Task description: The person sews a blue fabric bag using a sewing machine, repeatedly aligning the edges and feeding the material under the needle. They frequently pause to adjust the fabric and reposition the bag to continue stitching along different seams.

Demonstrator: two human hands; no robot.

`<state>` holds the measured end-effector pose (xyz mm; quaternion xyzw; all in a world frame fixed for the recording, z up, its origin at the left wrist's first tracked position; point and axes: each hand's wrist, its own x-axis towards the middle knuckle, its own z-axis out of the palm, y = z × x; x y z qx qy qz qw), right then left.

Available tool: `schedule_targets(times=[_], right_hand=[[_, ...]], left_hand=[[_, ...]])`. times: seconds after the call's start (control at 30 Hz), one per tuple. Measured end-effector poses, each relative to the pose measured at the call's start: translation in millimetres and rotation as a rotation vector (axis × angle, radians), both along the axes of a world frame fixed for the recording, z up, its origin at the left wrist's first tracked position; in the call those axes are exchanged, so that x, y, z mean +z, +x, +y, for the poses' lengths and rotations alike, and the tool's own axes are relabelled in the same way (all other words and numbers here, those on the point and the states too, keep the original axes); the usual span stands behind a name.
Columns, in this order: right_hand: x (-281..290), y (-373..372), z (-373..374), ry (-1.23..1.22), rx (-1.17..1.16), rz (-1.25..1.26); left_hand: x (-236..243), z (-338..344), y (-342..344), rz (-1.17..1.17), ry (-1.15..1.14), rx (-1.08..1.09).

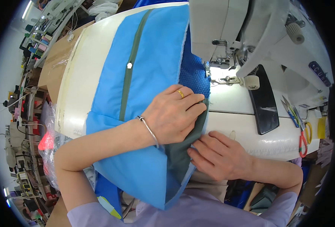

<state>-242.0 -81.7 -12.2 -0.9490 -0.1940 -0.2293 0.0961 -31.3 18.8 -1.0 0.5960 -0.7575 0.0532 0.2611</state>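
Fingers of left hand [175,115] bunch together, clamped on dark green cloth [180,155] near sewing machine [218,26]. Right hand [224,157], fingers curled, grips its edge.

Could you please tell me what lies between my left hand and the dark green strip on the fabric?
In the head view, only a stretch of blue fabric lies between your left hand and the dark green strip.

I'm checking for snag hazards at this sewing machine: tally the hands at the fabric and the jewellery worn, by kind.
Hands: 2 (left hand and right hand, at the blue fabric)
Gold ring: 1
Silver bangle: 1
Total: 4
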Motion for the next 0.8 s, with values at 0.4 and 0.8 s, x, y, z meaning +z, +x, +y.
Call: schedule_targets(times=[0.4,0.8], right_hand=[[-7.5,28.9,-23.5,0.146,-0.076,-0.049],[-8.6,25.9,-24.5,0.201,-0.103,-0.036]], left_hand=[[-6.5,-32.5,31.8,-0.067,-0.015,-0.044],[-17.1,-30.1,42.6,-0.130,-0.038,-0.080]])
